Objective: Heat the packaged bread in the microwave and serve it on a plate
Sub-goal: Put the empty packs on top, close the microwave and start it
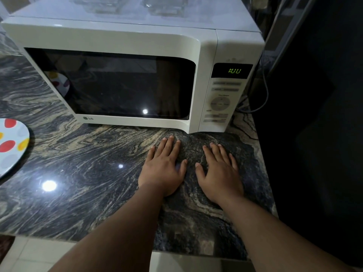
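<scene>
Dark swirled stone counter, glossy, light glints on it. White microwave at counter's back, door shut, window dark; bread not visible, whether it sits inside cannot tell. Green digits lit on display at microwave's right side, above control panel. Left hand and right hand flat on counter just in front of microwave's right corner, palms down, fingers spread, holding nothing. Spotted plate on counter well left of microwave, cut by frame edge. Cable behind microwave's right side. Room right of microwave dark. Pale floor tiles below counter edge.
</scene>
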